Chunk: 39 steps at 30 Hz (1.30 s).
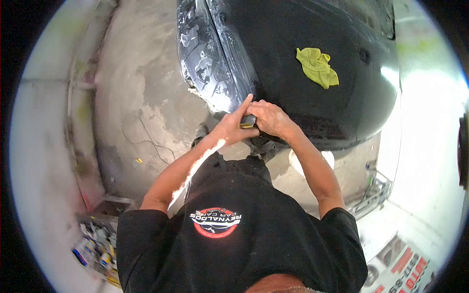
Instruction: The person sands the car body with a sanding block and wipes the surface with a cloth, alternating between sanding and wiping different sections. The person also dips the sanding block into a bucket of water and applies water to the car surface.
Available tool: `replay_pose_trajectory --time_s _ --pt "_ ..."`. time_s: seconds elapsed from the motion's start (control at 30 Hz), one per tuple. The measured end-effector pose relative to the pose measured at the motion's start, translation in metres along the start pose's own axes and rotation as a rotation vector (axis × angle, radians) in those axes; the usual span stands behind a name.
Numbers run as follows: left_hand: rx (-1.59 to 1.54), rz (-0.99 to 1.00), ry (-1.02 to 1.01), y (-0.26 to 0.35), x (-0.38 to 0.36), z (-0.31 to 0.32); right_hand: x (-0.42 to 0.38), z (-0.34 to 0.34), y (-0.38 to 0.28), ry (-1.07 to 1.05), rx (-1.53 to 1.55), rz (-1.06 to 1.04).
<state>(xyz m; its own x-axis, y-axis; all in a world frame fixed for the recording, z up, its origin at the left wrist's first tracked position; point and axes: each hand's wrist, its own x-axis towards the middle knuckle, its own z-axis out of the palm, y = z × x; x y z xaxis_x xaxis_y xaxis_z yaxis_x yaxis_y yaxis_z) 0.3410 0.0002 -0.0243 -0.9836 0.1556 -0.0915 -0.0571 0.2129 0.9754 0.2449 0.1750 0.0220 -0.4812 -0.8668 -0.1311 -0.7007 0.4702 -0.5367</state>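
My left hand is closed around a small flat dark pad with a yellowish edge; one finger points up along the car's edge. My right hand meets it at the front corner of the car, fingers curled against the pad's other side. What exactly the pad is cannot be made out. Just beyond my hands lies the black hood. To its left, the fender is streaked with whitish wet residue. A crumpled yellow-green cloth rests on the hood.
A white round bucket-like thing stands on the floor below the bumper, partly behind my right arm. A thin cable trails over the concrete floor. Bottles and supplies crowd the lower left. A printed banner lies lower right.
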Motion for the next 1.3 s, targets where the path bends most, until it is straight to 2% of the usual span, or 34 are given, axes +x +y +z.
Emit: replay_pose_trajectory --time_s 0.03,0.07,0.1,0.13,0.17,0.2,0.23,0.37,0.4,0.43,0.5,0.57,0.63,0.7,0.8,0.83,0.87,0.9,0.93,0.97,1.1,1.13,1.17,1.23,1.3 --pt "-0.108 -0.123 -0.006 -0.008 0.003 0.012 -0.003 -0.008 0.008 0.009 0.056 -0.061" --pt "-0.219 -0.186 0.041 0.01 0.0 0.017 -0.01 -0.015 0.017 0.016 0.117 -0.115" --pt "-0.253 -0.185 0.094 0.002 0.004 0.029 -0.018 -0.019 0.031 0.02 0.18 -0.168" --pt "-0.292 -0.186 0.15 -0.011 0.011 0.042 -0.02 -0.023 0.053 0.059 -0.02 -0.285" --pt "-0.338 -0.189 0.217 -0.016 0.015 0.064 -0.032 -0.037 0.066 0.226 0.046 -0.346" --pt "-0.328 -0.169 0.334 0.039 0.009 0.067 -0.04 -0.052 0.086 0.347 0.004 -0.343" --pt "-0.376 -0.067 0.562 0.027 0.013 0.083 -0.05 -0.065 0.11 0.472 -0.028 -0.323" --pt "0.292 -0.258 1.179 0.033 0.038 0.095 -0.056 -0.108 0.199 0.651 -0.512 -0.177" --pt "0.373 -0.142 1.29 0.022 0.052 0.103 -0.053 -0.11 0.218 0.624 -0.604 -0.176" --pt "0.481 -0.149 1.309 0.017 0.062 0.114 -0.047 -0.112 0.237 0.6 -0.699 -0.177" --pt "0.605 0.002 1.258 -0.031 0.078 0.151 -0.038 -0.103 0.274 0.522 -0.628 -0.184" --pt "0.667 -0.151 1.125 -0.048 0.081 0.214 -0.032 -0.099 0.284 0.542 -0.54 -0.204" --pt "0.629 -0.236 1.12 -0.064 0.073 0.273 -0.033 -0.098 0.281 0.578 -0.576 -0.166" --pt "0.539 -0.236 1.182 -0.062 0.07 0.297 -0.033 -0.097 0.279 0.6 -0.567 -0.203" --pt "0.469 -0.333 1.243 -0.045 0.091 0.262 -0.032 -0.099 0.279 0.611 -0.57 -0.25" --pt "0.464 -0.177 1.267 -0.02 0.098 0.226 -0.032 -0.099 0.281 0.608 -0.586 -0.233" --pt "0.65 -0.108 1.413 -0.043 0.122 0.209 -0.033 -0.098 0.282 0.605 -0.576 -0.23" --pt "0.685 -0.038 1.423 -0.036 0.133 0.177 -0.033 -0.097 0.282 0.603 -0.567 -0.232" --pt "0.592 -0.017 1.357 -0.035 0.138 0.152 -0.03 -0.098 0.281 0.606 -0.555 -0.235" --pt "0.659 -0.054 1.398 -0.034 0.141 0.146 -0.03 -0.098 0.28 0.601 -0.552 -0.235" --pt "0.718 -0.149 1.375 -0.055 0.103 0.203 -0.03 -0.098 0.277 0.59 -0.552 -0.211" --pt "0.641 -0.142 1.279 -0.046 0.084 0.218 -0.031 -0.097 0.276 0.583 -0.56 -0.195" --pt "0.645 -0.222 1.241 -0.045 0.074 0.235 -0.031 -0.098 0.276 0.586 -0.563 -0.191" --pt "0.649 -0.279 1.238 -0.057 0.078 0.235 -0.033 -0.097 0.275 0.584 -0.573 -0.184" --pt "0.709 -0.194 1.309 -0.051 0.106 0.188 -0.03 -0.097 0.275 0.588 -0.552 -0.195"
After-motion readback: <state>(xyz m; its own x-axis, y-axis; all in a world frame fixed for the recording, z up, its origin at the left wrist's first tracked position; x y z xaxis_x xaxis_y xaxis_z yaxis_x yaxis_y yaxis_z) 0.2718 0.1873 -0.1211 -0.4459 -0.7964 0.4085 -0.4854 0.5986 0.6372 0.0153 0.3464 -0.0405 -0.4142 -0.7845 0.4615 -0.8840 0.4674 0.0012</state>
